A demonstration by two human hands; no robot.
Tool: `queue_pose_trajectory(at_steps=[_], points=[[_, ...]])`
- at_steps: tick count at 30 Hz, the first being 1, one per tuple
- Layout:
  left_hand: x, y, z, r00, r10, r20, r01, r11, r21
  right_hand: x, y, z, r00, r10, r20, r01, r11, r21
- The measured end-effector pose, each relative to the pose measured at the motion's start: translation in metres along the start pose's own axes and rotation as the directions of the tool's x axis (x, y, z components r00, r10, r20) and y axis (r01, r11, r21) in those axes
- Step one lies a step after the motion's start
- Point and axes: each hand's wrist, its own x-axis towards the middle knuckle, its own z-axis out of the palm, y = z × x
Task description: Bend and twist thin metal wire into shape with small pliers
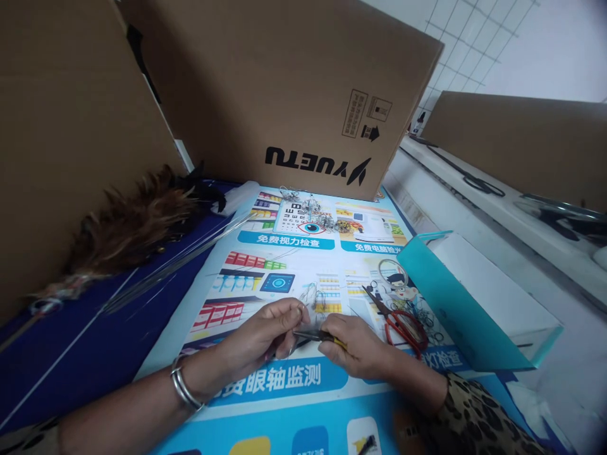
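My left hand [263, 338] and my right hand [358, 346] meet over a printed blue and white poster [294, 379] on the table. The right hand's fingers are closed round small pliers [308, 335] with a yellowish handle. The left hand pinches a thin bent wire piece [308, 298] at the pliers' tip. A silver bangle [184, 385] sits on my left wrist. Red-handled scissors [398, 322] lie just right of my right hand, beside several small wire rings [427, 322].
A pile of finished wire pieces [313, 218] lies at the poster's far end before a large cardboard box [294, 95]. A feather duster [137, 224] and long wires [180, 259] lie left. A teal folder with white sheets [455, 309] stands right.
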Motion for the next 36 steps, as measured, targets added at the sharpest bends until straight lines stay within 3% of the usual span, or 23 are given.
queue_pose_trajectory(at_steps=[14,20,30,32,36], points=[[0.0,-0.003,0.01,0.999,0.034,-0.01,-0.036,0.986,-0.161,0.001,-0.002,0.007,0.997,0.009,-0.072,-0.007,0.999,0.036],[-0.003,-0.005,0.015,0.999,0.018,0.034,-0.008,0.966,-0.258,0.001,-0.007,0.01,0.996,-0.001,-0.093,0.004,1.0,0.031],[-0.008,-0.002,0.021,0.998,-0.019,0.065,0.034,0.969,-0.245,-0.001,-0.009,0.011,0.995,-0.043,-0.093,0.046,0.998,0.038],[-0.007,-0.003,0.018,1.0,-0.002,0.022,0.006,0.978,-0.209,0.0,-0.008,0.01,0.996,-0.021,-0.082,0.025,0.998,0.054],[-0.006,-0.001,0.014,0.966,0.113,-0.233,-0.125,0.991,-0.037,0.002,-0.009,0.01,0.988,0.112,-0.108,-0.103,0.991,0.087]])
